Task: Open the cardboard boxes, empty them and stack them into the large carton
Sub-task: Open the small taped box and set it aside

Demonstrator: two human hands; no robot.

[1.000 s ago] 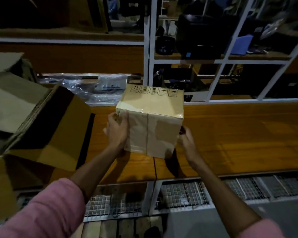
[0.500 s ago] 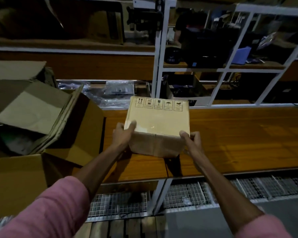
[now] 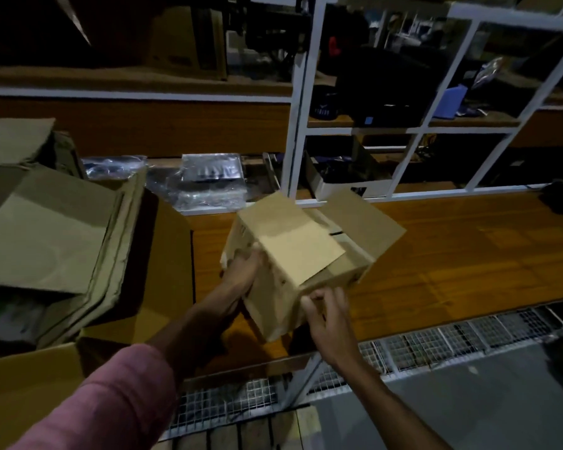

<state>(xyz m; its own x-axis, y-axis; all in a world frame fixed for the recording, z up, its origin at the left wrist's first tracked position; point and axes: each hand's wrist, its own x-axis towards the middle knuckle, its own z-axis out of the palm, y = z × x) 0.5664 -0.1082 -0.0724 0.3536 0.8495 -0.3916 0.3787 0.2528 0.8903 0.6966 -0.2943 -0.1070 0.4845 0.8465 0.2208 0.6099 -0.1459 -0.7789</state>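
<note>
A small cardboard box (image 3: 293,254) is tilted above the wooden table (image 3: 452,254), its flaps loose and spread at the upper end. My left hand (image 3: 242,271) grips the box's left side with the thumb over its edge. My right hand (image 3: 325,315) holds the box's near lower corner, fingers curled against it. To the left stands the large carton (image 3: 163,264), open, with several flattened cardboard sheets (image 3: 46,235) leaning inside it. What the small box holds is hidden.
Clear plastic bags (image 3: 205,180) lie at the back of the table. A white metal shelf frame (image 3: 298,102) rises behind, with dark objects on its shelves. Wire mesh (image 3: 436,342) runs below the table's front edge.
The box has been turned and tilted; its taped face gave way to loose, spread flaps. My right hand slid from the box's right side to the near lower corner.
</note>
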